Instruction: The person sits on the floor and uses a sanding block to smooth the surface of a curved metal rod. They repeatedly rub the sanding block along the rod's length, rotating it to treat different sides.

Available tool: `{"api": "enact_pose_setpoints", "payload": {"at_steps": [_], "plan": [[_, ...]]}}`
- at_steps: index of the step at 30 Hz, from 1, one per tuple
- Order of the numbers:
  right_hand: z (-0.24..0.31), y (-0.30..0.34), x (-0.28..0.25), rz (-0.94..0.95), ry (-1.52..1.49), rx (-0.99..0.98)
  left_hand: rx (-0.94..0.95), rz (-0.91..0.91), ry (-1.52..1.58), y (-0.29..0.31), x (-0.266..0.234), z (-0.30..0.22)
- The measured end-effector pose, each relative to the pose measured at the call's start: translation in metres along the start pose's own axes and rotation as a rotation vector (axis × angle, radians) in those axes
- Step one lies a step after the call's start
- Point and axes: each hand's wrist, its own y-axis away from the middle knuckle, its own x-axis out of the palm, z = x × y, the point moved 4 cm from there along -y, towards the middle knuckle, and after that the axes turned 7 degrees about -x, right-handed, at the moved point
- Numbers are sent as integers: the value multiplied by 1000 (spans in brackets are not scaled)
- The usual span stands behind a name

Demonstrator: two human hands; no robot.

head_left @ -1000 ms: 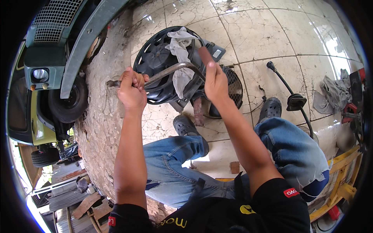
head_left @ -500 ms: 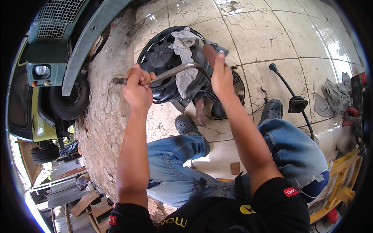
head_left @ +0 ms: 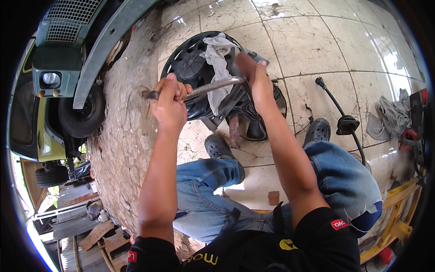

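A bent metal rod (head_left: 213, 85) crosses in front of me, with a knob-like end on the left and a sharp bend on the right. My left hand (head_left: 169, 104) is closed around it near the knob end. My right hand (head_left: 262, 94) grips a brown strip that looks like sandpaper (head_left: 245, 65) at the rod's bend. The fingers there are partly hidden, as is the rod's far end. Behind the rod stands a black round fan (head_left: 186, 65) with a grey rag (head_left: 216, 53) draped over it.
On the tiled floor to the right lies a black lever with a rubber boot (head_left: 346, 124). Farther right is a heap of grey cloth (head_left: 389, 115). A small brown block (head_left: 273, 197) lies between my legs. Vehicles, one with a black wheel (head_left: 81, 115), stand at the left.
My left hand and the rod have shifted a little to the right, and the rod's knob end is slightly lower. The right hand and the brown strip have moved only slightly.
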Motion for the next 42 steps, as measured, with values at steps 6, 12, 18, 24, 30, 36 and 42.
{"api": "enact_pose_setpoints", "payload": {"at_steps": [6,12,18,24,30,36,42], "plan": [[8,43,30,-143,443,-422,-15,-45,-22,-8,-9,5],[-1,1,4,35,231,53,23,204,1,-3,3,0],[21,25,13,-149,397,-337,-3,-65,-5,-13,-6,5],[17,43,38,-39,639,-512,-21,-77,-13,-12,-16,5],[5,-3,11,180,529,31,9,120,0,-5,-12,3],[32,27,22,-33,418,-278,-28,-117,-27,-12,-17,3],[39,21,36,144,705,-225,-17,98,-44,-3,-11,1]]}}
